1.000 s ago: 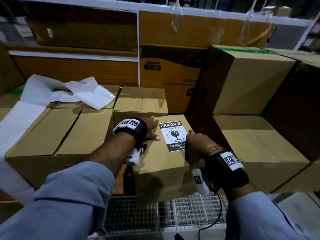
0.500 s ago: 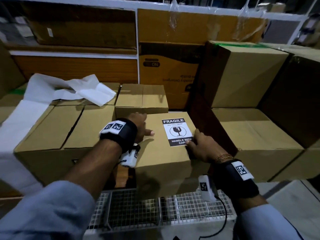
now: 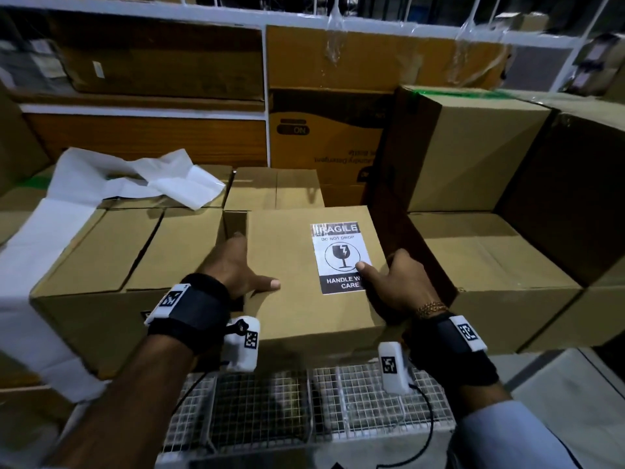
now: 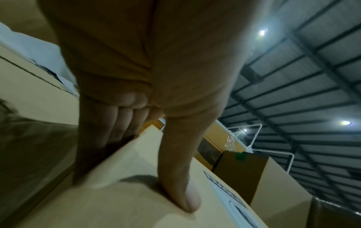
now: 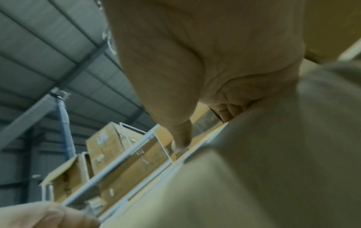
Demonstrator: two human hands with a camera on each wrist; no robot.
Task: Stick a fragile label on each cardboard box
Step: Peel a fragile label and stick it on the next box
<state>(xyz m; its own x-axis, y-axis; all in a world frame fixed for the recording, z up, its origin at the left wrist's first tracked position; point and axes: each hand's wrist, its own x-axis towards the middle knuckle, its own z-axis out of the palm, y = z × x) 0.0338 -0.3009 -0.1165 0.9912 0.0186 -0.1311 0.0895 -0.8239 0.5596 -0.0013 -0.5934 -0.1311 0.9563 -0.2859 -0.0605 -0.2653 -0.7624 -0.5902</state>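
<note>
Left hand: I see my left hand (image 3: 236,265) clamped on the left top edge of the cardboard box (image 3: 287,299). The thumb lies flat on the box top, pointing right, and the fingers (image 4: 109,121) drop over the edge and down the left side wall.
Left arm: It reaches in from the lower left with a bare forearm, a black wrist strap and a pale blue sleeve (image 3: 507,434) pushed back.
Right hand: My right hand (image 3: 399,286) grips the right top edge of the same box. The thumb rests on the lower right part of the fragile label (image 3: 341,257); the fingers curl down the right side, mostly out of sight.
Right arm: It comes in from the lower right, with a gold bracelet (image 3: 431,308) just above the black strap.
Fragile label: It lies flat on the top face of the box, toward the right half, upright to my view. It shows a broken-glass symbol and the words DO NOT DROP.
Cardboard box: It stands front and centre between my hands, on a white wire shelf (image 3: 304,407).
Neighbours: A wider box (image 3: 118,258) stands just beside it on the left, with white backing paper (image 3: 145,174) draped over it. A smaller box (image 3: 274,187) sits behind. Larger stacked boxes (image 3: 473,147) stand on the right.
Sharpness: Both wrist views are blurred.
</note>
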